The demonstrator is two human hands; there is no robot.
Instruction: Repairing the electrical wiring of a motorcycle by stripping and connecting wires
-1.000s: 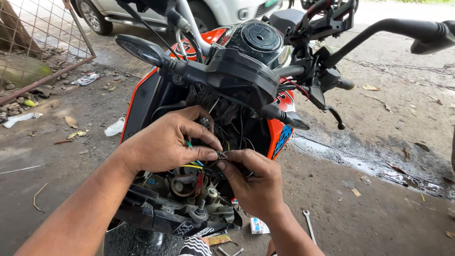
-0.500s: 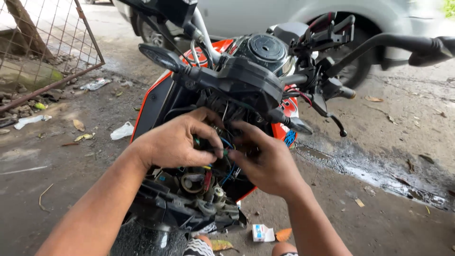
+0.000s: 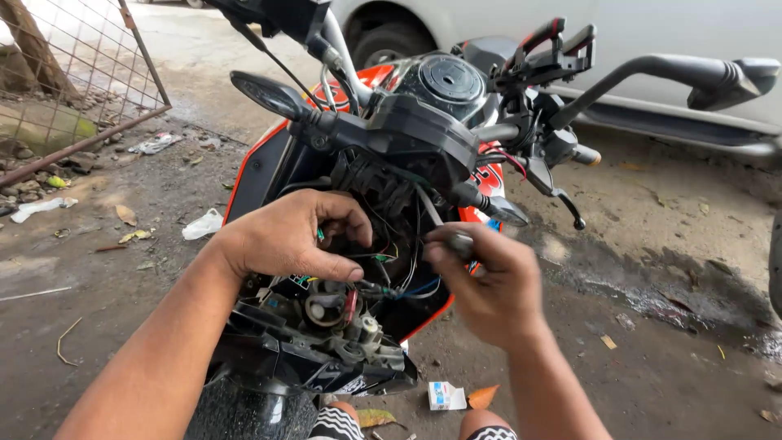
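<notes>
- Two hands inside open motorcycle (image 3: 423, 122) front, headlight removed.
- Left hand (image 3: 289, 240) curled, thumb and fingers pinching wire bundle (image 3: 383, 273) below handlebar (image 3: 652, 73).
- Right hand (image 3: 485, 277) closed around small dark connector (image 3: 458, 242), just beside bundle.
- Small carton (image 3: 445, 396) on ground beneath.

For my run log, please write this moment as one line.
left hand: gripping wire bundle | right hand: pinching a wire | site: open front of orange motorcycle, headlight removed | ground: small carton

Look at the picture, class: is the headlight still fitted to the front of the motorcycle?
No, the front of the motorcycle is open, with bare coloured wires showing where both hands work.
</notes>
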